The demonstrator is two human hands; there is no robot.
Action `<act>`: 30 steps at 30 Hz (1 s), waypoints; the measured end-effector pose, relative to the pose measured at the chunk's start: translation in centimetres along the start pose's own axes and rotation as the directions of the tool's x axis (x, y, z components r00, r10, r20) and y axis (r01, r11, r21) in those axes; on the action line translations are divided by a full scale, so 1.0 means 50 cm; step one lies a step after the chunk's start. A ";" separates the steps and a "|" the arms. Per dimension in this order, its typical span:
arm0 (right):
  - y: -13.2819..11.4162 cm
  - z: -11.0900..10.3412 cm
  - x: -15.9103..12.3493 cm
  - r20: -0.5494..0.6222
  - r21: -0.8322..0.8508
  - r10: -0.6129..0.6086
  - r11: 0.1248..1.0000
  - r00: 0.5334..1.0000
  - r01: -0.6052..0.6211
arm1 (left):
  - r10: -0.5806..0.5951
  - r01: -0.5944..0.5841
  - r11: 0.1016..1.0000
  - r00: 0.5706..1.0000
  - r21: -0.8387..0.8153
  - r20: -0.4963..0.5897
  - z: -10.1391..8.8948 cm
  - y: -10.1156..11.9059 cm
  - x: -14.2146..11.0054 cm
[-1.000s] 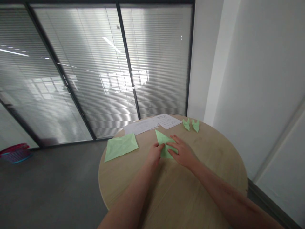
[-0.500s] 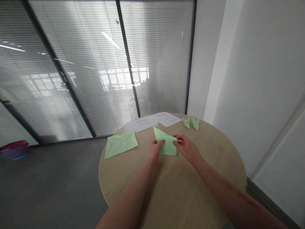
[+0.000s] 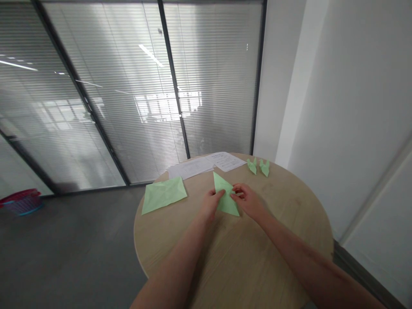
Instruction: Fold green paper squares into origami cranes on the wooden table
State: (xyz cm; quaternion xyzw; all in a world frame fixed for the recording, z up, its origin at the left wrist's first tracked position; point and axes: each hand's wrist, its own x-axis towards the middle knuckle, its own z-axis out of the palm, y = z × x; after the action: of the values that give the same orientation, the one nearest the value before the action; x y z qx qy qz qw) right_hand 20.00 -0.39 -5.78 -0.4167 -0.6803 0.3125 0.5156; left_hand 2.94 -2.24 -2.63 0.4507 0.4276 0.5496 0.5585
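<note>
Between my two hands is a sheet of light green paper (image 3: 227, 206), folded into a roughly triangular shape, just over the table. My left hand (image 3: 210, 204) pinches its left side, thumb on top. With thumb and fingers closed, my right hand (image 3: 246, 198) grips the right edge. To the left lies a flat, creased green sheet (image 3: 164, 195). Two small folded green paper figures (image 3: 251, 166) with pointed tips stand near the table's far right edge.
The round wooden table (image 3: 257, 257) has printed white sheets (image 3: 225, 161) at its far edge. Behind it is a glass partition with blinds (image 3: 219, 86); a white wall (image 3: 360, 128) rises at right. A red and blue basket (image 3: 24, 202) stands on the floor at left.
The right part of the held green paper has been folded over, so it looks narrower and more triangular. My right hand has shifted slightly left with the edge.
</note>
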 end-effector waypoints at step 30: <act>-0.020 -0.001 -0.007 0.252 0.228 0.277 0.914 0.927 -0.335 | 0.066 -0.097 0.944 0.992 0.316 0.107 -0.013 -0.018 0.014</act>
State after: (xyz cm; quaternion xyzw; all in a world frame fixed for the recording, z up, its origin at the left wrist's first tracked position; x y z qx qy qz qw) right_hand 19.83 -1.14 -5.07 -0.4090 -0.6092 0.5219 0.4350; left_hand 2.52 -1.50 -3.66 0.5785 0.4652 0.4732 0.4743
